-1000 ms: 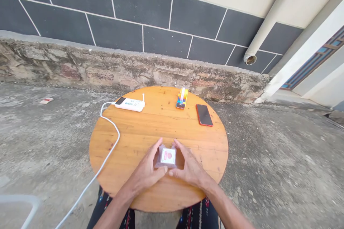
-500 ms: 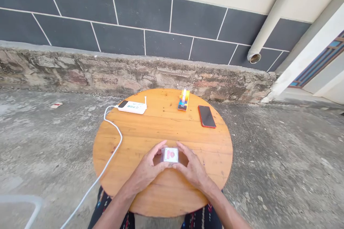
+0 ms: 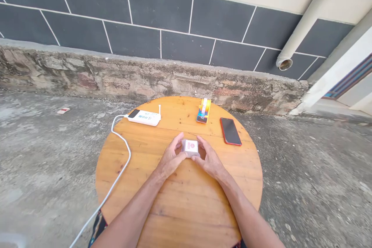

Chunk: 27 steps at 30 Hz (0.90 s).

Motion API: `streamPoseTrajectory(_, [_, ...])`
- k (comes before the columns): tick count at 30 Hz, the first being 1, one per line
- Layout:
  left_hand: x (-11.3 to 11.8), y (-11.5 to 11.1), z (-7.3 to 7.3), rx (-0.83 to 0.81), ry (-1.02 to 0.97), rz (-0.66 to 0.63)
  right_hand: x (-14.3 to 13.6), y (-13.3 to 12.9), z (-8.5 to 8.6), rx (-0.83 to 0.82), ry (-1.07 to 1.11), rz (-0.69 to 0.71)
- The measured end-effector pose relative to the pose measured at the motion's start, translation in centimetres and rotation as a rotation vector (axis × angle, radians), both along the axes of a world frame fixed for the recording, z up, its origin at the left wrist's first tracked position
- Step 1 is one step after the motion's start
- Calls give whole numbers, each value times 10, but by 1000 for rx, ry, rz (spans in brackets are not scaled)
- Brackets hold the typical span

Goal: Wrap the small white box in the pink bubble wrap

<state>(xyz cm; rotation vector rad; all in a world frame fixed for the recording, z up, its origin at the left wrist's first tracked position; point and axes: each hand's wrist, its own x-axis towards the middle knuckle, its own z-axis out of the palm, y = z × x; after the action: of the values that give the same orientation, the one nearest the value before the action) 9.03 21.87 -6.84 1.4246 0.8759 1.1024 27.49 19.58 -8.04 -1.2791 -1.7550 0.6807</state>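
A small box (image 3: pixel 191 146) with a white top, red print and purplish, see-through-looking sides is at the middle of the round wooden table (image 3: pixel 186 209). From its left side my left hand (image 3: pixel 171 159) grips it, thumb at the near edge and fingers curved along the side. My right hand (image 3: pixel 211 159) mirrors this on the right, thumb close to the near corner. Both hands are closed around the box. Whether it rests on the wood or is slightly lifted, I cannot tell.
Behind my hands are a yellow and blue tape dispenser (image 3: pixel 204 111) and a red-edged phone (image 3: pixel 230 131). At the back left lies a white device (image 3: pixel 144 117) with a dark screen; its white cable (image 3: pixel 125 166) runs off the table's left side. A tiled wall (image 3: pixel 186 46) stands beyond.
Both hands have moved the small box forward, away from me, toward the table's middle. My forearms now reach further over the table. The view has shifted slightly.
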Motion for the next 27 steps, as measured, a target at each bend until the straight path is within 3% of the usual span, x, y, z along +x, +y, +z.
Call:
streamPoseTrajectory(4, [3, -1, -2, -61, -122, 14, -4, -5, -1, -9, -27, -26])
streamPoseTrajectory(12, [6, -9, -7, -41, -104, -9, -8, -6, 5, -7, -91, -48])
streamPoseTrajectory(16, [2, -8, -6, -83, -140, 69, -6, -10, 6, -8, -116, -20])
streamPoseTrajectory(21, [-15, -2, -3, -78, 38, 300, 9, -16, 8, -50, -15, 23])
streamPoseTrajectory(27, [-23, -9, 2, 54, 288, 179, 20, -20, 13, -84, -40, 52])
